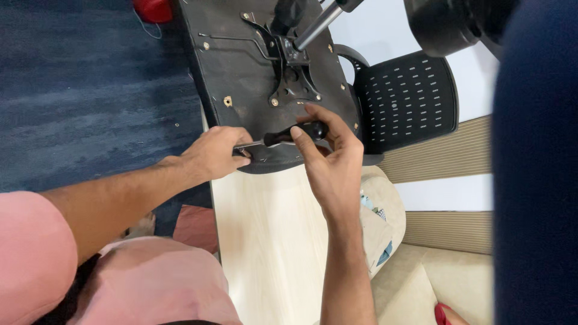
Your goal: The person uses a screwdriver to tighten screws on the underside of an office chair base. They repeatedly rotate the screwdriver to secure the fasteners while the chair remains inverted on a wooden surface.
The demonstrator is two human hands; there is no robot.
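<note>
Gripping screwdriver [283, 136]: right hand [330, 157] closed on black handle | left hand [212, 154] pinching shaft at seat underside [241, 72] edge | pale tabletop [271, 241] bare below.

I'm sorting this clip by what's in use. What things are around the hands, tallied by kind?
Hands: 2, left hand and right hand
Screwdriver, black handle: 1
Upturned chair seat, black: 1
Perforated black chair back: 1
Light wooden table: 1
Red thing on the blue carpet: 1
Total: 7
</note>
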